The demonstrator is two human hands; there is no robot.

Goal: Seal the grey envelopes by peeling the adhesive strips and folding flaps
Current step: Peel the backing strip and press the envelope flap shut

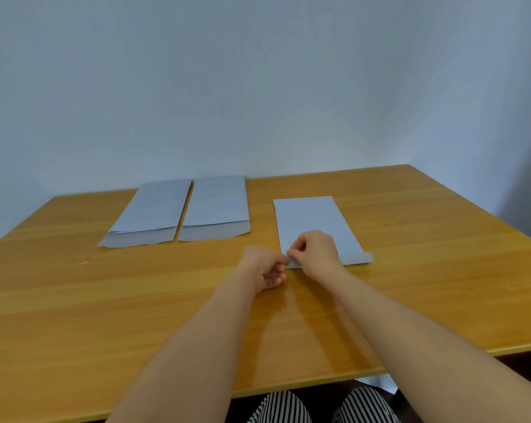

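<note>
Currently our right hand (316, 250) and left hand (265, 267) both pinch at the near envelope (313, 218)'s 7 o'clock corner, probably starting the strip; two more envelopes (181, 212) wait at the desk (136, 300)'s 11 o'clock.

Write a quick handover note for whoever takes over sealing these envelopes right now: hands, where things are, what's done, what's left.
Left hand: curled by the near left corner of the right envelope, fingertips meeting the right hand's; whether it grips anything cannot be told.
Right hand: on that envelope's near edge, pinching at the flap corner, apparently starting the strip.
Two more envelopes, left and middle, lie side by side at the far left of the table, flaps open toward the person.
Done: nothing looks sealed.
Left: peel and fold all three.
</note>
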